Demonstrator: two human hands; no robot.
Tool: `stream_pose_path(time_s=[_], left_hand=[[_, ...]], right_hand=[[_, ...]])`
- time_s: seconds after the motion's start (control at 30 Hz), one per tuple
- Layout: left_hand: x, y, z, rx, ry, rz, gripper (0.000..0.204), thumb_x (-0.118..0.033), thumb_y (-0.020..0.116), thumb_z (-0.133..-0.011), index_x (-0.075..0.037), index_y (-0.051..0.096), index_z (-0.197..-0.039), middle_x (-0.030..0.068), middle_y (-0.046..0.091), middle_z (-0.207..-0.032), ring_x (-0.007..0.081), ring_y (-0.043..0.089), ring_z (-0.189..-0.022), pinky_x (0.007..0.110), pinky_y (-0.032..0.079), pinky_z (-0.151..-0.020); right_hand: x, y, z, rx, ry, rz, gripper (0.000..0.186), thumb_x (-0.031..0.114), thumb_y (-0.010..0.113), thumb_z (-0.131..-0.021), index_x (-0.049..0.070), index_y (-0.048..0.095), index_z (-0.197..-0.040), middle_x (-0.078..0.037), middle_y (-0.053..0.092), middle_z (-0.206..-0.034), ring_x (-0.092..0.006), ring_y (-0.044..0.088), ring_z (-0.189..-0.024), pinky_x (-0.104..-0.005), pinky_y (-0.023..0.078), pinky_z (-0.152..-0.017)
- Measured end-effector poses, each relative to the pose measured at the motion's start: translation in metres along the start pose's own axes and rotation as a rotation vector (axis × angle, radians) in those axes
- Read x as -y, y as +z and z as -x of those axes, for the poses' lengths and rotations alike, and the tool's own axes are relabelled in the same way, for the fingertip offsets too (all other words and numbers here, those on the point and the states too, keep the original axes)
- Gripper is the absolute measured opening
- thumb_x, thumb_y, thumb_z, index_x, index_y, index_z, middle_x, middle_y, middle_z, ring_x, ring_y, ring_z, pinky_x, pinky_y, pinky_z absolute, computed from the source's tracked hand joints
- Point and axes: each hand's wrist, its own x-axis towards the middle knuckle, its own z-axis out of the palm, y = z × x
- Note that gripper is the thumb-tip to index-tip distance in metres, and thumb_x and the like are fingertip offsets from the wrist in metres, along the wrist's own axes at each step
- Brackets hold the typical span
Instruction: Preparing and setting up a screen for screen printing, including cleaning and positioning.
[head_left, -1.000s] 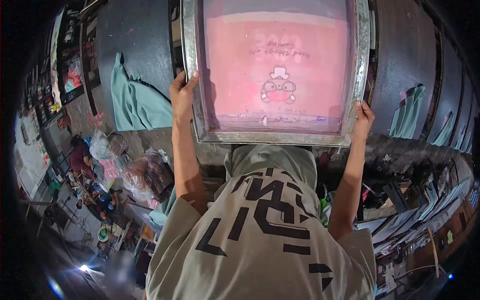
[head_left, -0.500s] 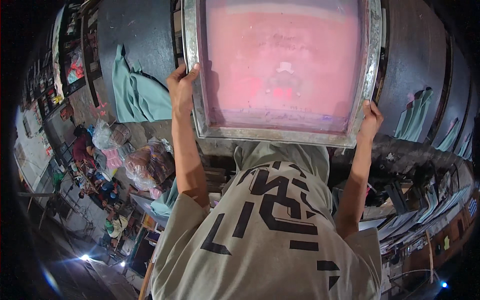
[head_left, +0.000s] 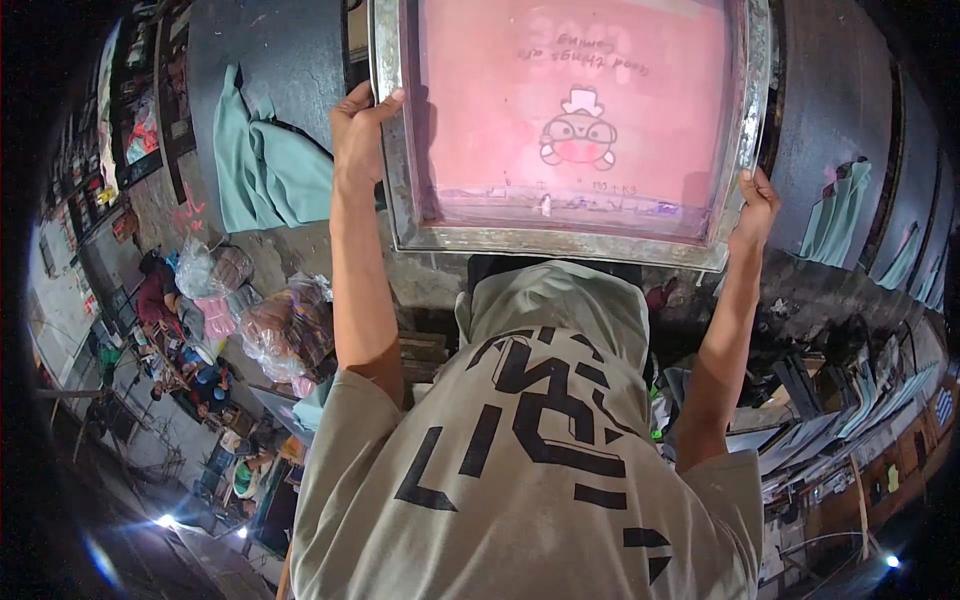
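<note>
Both hands hold a screen-printing frame (head_left: 560, 243) by its two sides, out in front of my chest. Its mesh (head_left: 480, 120) is pink, with a small cartoon face and upside-down lettering showing on it. My left hand (head_left: 360, 125) grips the left metal side, thumb on top and fingers partly hidden below. My right hand (head_left: 755, 208) pinches the right side near the lower corner. The frame's far end runs out of view. What lies directly under the mesh is hidden.
Green cloth (head_left: 262, 170) lies on a dark board (head_left: 265, 70) to the left; another green cloth (head_left: 838, 215) lies on a board at right. Plastic-wrapped bundles (head_left: 290, 325) stand on the floor at left, with people (head_left: 160, 290) beyond. Stacked panels (head_left: 840, 410) fill the lower right.
The frame and both hands have moved slightly away from my body. The drawing and lettering on the mesh look sharper and darker than before.
</note>
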Motion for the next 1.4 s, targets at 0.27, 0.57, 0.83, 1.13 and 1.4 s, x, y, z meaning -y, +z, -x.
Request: stream_pose_path(time_s=[0.27, 0.57, 0.83, 1.13, 1.4], left_hand=[[0.003, -0.012, -0.014, 0.053, 0.034, -0.058, 0.020, -0.002, 0.071, -0.095, 0.003, 0.075, -0.115, 0.0098, 0.076, -0.097, 0.0171, 0.073, -0.079, 0.034, 0.064, -0.069], [-0.013, -0.005, -0.007, -0.012, -0.059, -0.023, 0.023, 0.000, 0.075, -0.090, 0.004, 0.078, -0.113, 0.0098, 0.076, -0.095, 0.0164, 0.067, -0.081, 0.034, 0.057, -0.073], [-0.012, -0.011, -0.011, 0.011, -0.083, -0.057, 0.017, -0.002, 0.069, -0.096, 0.003, 0.075, -0.112, 0.0114, 0.076, -0.100, 0.0194, 0.074, -0.086, 0.034, 0.062, -0.077], [-0.014, -0.009, -0.008, -0.001, -0.064, -0.031, 0.016, 0.001, 0.072, -0.093, 0.005, 0.075, -0.108, 0.0153, 0.076, -0.097, 0.0208, 0.074, -0.080, 0.035, 0.061, -0.071], [-0.017, -0.011, -0.009, 0.005, -0.090, -0.077, 0.016, -0.001, 0.069, -0.094, 0.005, 0.074, -0.108, 0.0139, 0.076, -0.099, 0.0216, 0.075, -0.086, 0.036, 0.062, -0.077]], right_hand=[[0.011, 0.006, -0.008, -0.040, 0.104, 0.065, 0.033, 0.028, 0.080, -0.096, 0.001, 0.079, -0.114, 0.000, 0.072, -0.098, -0.0118, 0.058, -0.094, -0.0305, 0.043, -0.092], [0.025, 0.013, -0.004, -0.068, 0.192, 0.022, 0.034, 0.026, 0.081, -0.096, 0.000, 0.078, -0.117, -0.004, 0.075, -0.104, -0.0132, 0.061, -0.100, -0.0298, 0.044, -0.097], [0.022, 0.018, -0.003, -0.098, 0.175, 0.067, 0.043, 0.027, 0.082, -0.095, -0.006, 0.075, -0.123, -0.009, 0.075, -0.110, -0.0153, 0.062, -0.102, -0.0302, 0.045, -0.097], [0.023, 0.020, -0.001, -0.094, 0.178, 0.049, 0.044, 0.027, 0.083, -0.093, -0.005, 0.076, -0.122, -0.008, 0.075, -0.110, -0.0156, 0.063, -0.102, -0.0309, 0.046, -0.097], [0.021, 0.021, -0.001, -0.121, 0.188, 0.057, 0.042, 0.027, 0.084, -0.092, -0.004, 0.077, -0.121, -0.008, 0.076, -0.108, -0.0159, 0.063, -0.101, -0.0310, 0.046, -0.097]])
